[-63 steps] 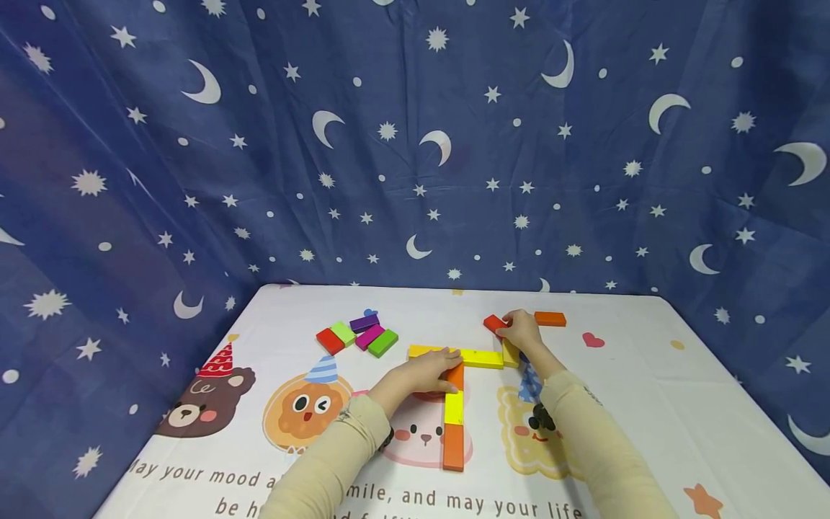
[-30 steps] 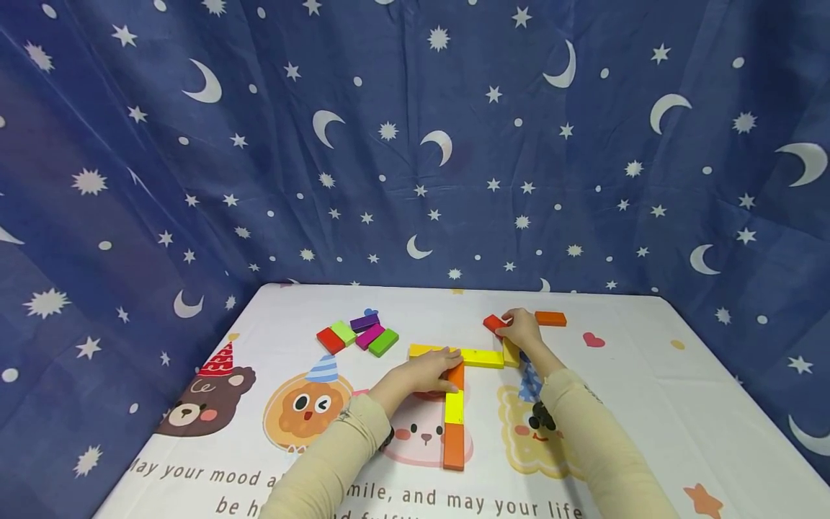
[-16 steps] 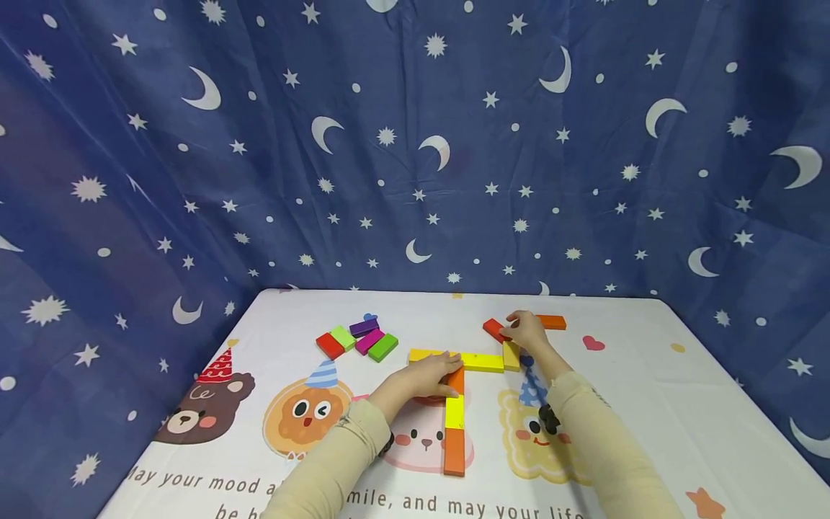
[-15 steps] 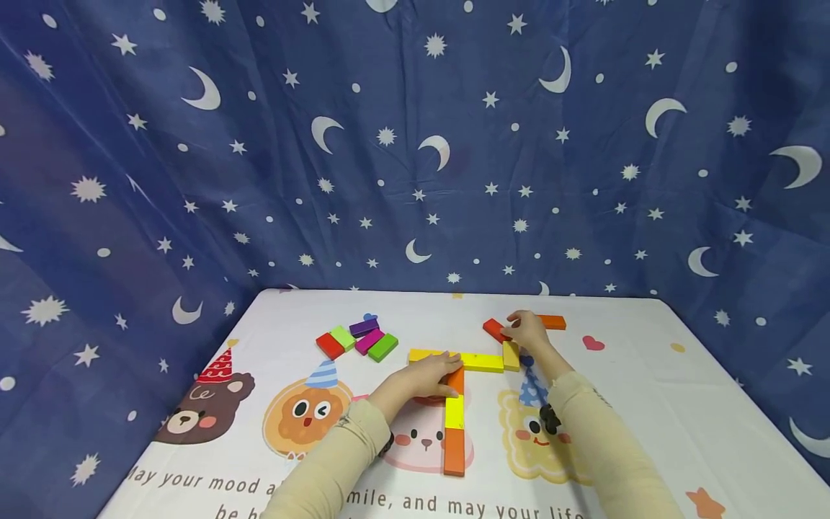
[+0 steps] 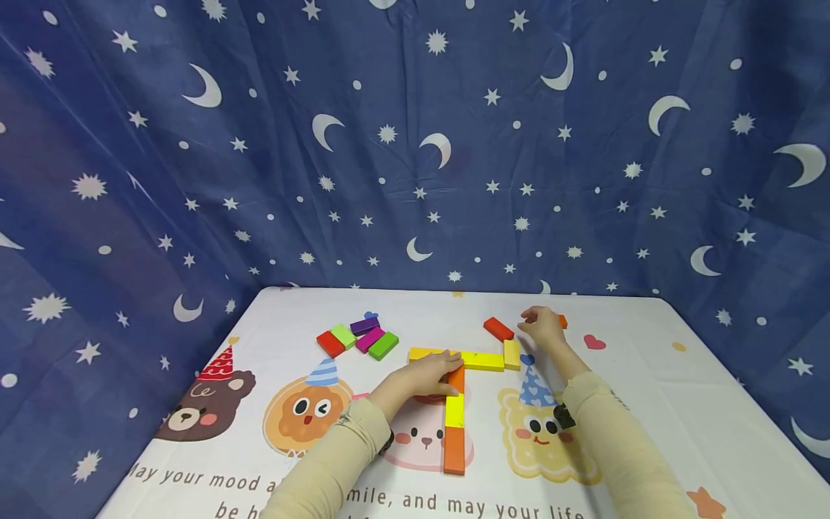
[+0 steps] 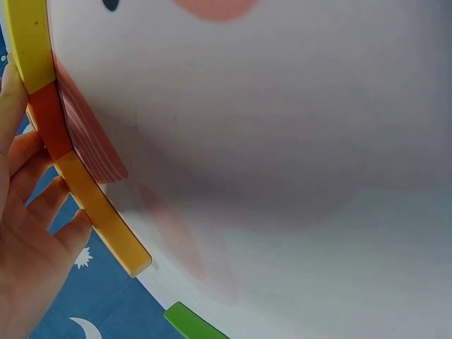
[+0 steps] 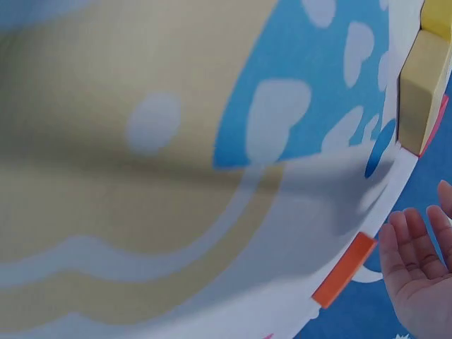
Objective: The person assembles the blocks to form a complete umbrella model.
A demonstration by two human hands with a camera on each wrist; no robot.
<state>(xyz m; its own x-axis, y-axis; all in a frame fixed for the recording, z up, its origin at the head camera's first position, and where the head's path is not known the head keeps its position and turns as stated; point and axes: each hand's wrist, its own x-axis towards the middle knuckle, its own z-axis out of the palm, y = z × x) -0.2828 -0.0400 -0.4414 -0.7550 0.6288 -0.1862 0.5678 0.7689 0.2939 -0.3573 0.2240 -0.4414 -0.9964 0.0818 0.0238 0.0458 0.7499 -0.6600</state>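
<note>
Coloured wooden blocks form a T-like line on the tablecloth. My left hand (image 5: pixel 421 375) rests at its junction, fingers and thumb touching the upper orange block (image 5: pixel 457 379); the left wrist view shows fingertips against the amber block (image 6: pixel 106 215) too. Below that orange block lie a yellow block (image 5: pixel 454 411) and another orange block (image 5: pixel 454 451). A yellow block (image 5: pixel 483 361) leads right to a dull yellow block (image 5: pixel 511 355), whose far end meets a slanted red block (image 5: pixel 498 329). My right hand (image 5: pixel 546 330), holding nothing, is beside a loose orange block (image 5: pixel 563 321) and partly covers it.
At the left back sits a loose group: a red block (image 5: pixel 331 344), a lime block (image 5: pixel 344 335), a purple block (image 5: pixel 364 326), a magenta block (image 5: pixel 370 339) and a green block (image 5: pixel 383 345). A blue starry curtain (image 5: pixel 363 180) stands behind the printed tablecloth (image 5: pixel 655 389).
My right hand has let go of the red block and moved right, over towards the loose orange block. The red block lies slanted at the dull yellow one. My left hand stays put.
</note>
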